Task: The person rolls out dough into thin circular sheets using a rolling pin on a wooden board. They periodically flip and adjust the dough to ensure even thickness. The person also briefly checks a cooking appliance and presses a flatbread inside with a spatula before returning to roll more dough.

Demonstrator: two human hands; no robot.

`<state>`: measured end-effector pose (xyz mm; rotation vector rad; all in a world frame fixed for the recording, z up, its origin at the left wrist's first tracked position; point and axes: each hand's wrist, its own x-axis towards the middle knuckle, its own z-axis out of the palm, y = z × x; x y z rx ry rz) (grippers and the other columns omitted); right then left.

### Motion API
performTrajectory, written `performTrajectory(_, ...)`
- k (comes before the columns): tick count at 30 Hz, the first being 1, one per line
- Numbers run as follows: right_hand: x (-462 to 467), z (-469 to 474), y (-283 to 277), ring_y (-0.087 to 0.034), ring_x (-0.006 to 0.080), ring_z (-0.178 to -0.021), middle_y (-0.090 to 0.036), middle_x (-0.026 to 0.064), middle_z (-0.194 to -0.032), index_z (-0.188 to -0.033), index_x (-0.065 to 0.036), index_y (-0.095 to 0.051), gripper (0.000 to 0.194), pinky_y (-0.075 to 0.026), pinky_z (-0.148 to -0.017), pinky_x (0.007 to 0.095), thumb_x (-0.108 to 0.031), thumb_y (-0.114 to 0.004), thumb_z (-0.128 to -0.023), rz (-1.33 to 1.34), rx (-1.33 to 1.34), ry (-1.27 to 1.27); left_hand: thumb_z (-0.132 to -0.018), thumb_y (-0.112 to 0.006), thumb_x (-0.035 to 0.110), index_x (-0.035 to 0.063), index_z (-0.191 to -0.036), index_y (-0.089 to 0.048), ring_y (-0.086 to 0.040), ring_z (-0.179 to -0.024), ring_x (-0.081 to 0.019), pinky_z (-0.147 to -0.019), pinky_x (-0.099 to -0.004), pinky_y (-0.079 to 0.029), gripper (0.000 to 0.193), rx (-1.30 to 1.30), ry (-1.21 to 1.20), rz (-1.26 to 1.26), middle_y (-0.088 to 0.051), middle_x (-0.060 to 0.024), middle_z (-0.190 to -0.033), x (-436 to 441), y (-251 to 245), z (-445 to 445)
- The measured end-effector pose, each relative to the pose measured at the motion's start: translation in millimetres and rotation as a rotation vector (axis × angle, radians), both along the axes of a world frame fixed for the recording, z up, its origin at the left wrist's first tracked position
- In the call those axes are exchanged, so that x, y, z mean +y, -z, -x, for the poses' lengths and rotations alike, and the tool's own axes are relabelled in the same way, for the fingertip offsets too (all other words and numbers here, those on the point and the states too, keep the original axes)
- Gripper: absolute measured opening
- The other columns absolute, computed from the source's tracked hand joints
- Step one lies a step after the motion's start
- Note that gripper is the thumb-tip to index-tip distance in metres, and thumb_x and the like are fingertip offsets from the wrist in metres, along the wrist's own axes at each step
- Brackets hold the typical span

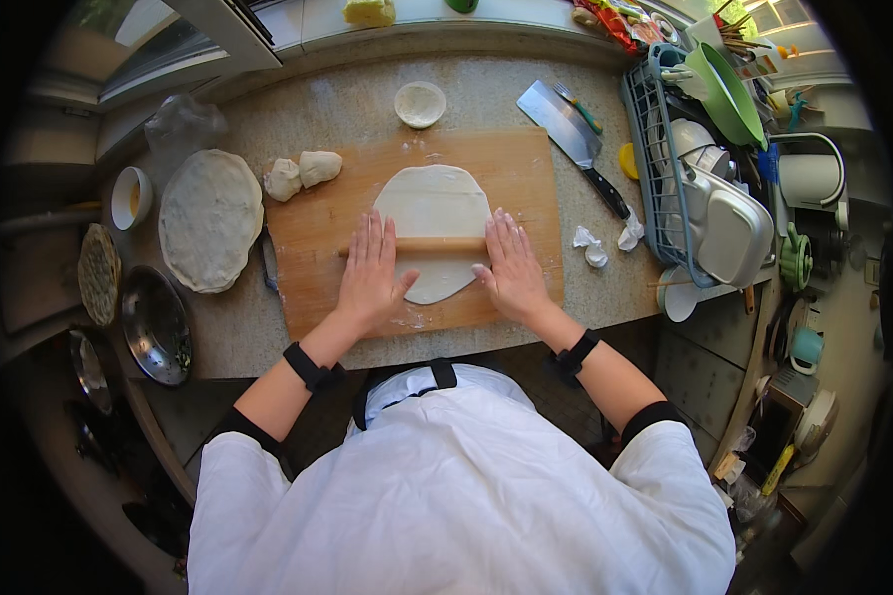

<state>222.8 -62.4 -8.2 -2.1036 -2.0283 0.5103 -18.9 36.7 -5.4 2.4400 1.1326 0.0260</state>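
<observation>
A flat round sheet of dough (433,201) lies on a wooden board (320,297). Across it rests a wooden rolling pin (443,246). My left hand (373,271) lies flat over the pin's left part, fingers straight and pointing away from me. On the right end of the pin is my right hand (516,269), also flat, palm down. Neither hand is wrapped around the pin. Two lumps of dough (301,173) sit at the board's upper left corner. Beyond the board stands a small bowl of flour (420,105).
Left of the board are a stack of flat dough rounds (210,221), a metal bowl (156,326) and a white bowl (131,198). To the right lie a cleaver (563,123), a green-handled fork (579,108), crumpled white tissues (590,248) and a loaded dish rack (658,163).
</observation>
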Motion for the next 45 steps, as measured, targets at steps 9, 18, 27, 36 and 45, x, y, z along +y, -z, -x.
performTrajectory(9, 23.9, -9.4, 35.8, -0.02, 0.0332, -0.144, -0.022, 0.0216, -0.155, -0.149, 0.0, -0.022, 0.076, -0.013, -0.118, 0.0464, -0.052, -0.037, -0.096, -0.147, -0.183, 0.068, -0.096, -0.029, 0.058, -0.001, -0.149, -0.022, -0.012, -0.147, -0.0335, -0.118, -0.0502, -0.008, 0.079, 0.158, 0.078, -0.328, -0.017, -0.0198, -0.157, 41.3, 27.6, -6.6)
performTrajectory(18, -75.3, 25.2, 19.8, -0.03, 0.0326, -0.141, -0.031, 0.0187, -0.152, -0.141, -0.002, -0.035, 0.065, -0.023, -0.115, 0.0442, -0.029, -0.061, -0.087, -0.131, 0.006, 0.003, -0.094, -0.042, 0.051, -0.0076, -0.145, -0.027, -0.022, -0.143, -0.0372, -0.116, -0.0488, -0.017, 0.079, 0.072, 0.24, -0.173, -0.022, -0.0273, -0.153, -58.4, -5.6, 45.8)
performTrajectory(27, -91.1, 10.2, 18.6, -0.05, 0.0285, -0.109, -0.052, 0.0102, -0.109, -0.109, -0.007, -0.053, 0.028, -0.04, -0.096, 0.0405, -0.009, -0.054, -0.082, -0.299, -0.062, -0.002, -0.079, -0.074, 0.034, 0.0043, -0.116, -0.057, -0.058, -0.107, -0.0315, -0.085, -0.0442, -0.047, 0.05, -0.021, -0.095, -0.201, -0.063, -0.0126, -0.115, 74.9, 5.6, -67.8)
performTrajectory(36, -138.0, -13.9, 8.8, -0.05, 0.0291, -0.111, -0.053, 0.01, -0.11, -0.11, -0.008, -0.053, 0.028, -0.039, -0.098, 0.0404, -0.007, -0.053, -0.082, -0.271, 0.014, 0.05, -0.065, -0.083, 0.029, 0.0073, -0.086, -0.064, -0.064, -0.082, -0.0263, -0.07, -0.0371, -0.049, 0.036, 0.093, 0.12, 0.265, -0.068, -0.0107, -0.086, 121.1, 13.8, -128.7)
performTrajectory(45, -149.2, -34.9, 15.4, -0.051, 0.0298, -0.11, -0.053, 0.0102, -0.111, -0.11, -0.009, -0.054, 0.029, -0.038, -0.098, 0.0417, -0.008, -0.053, -0.081, -0.272, 0.082, 0.074, -0.065, -0.081, 0.029, 0.0062, -0.082, -0.065, -0.063, -0.088, -0.0304, -0.075, -0.0407, -0.049, 0.033, 0.257, 0.592, 0.008, -0.068, -0.0112, -0.092, 96.7, 1.9, -167.3)
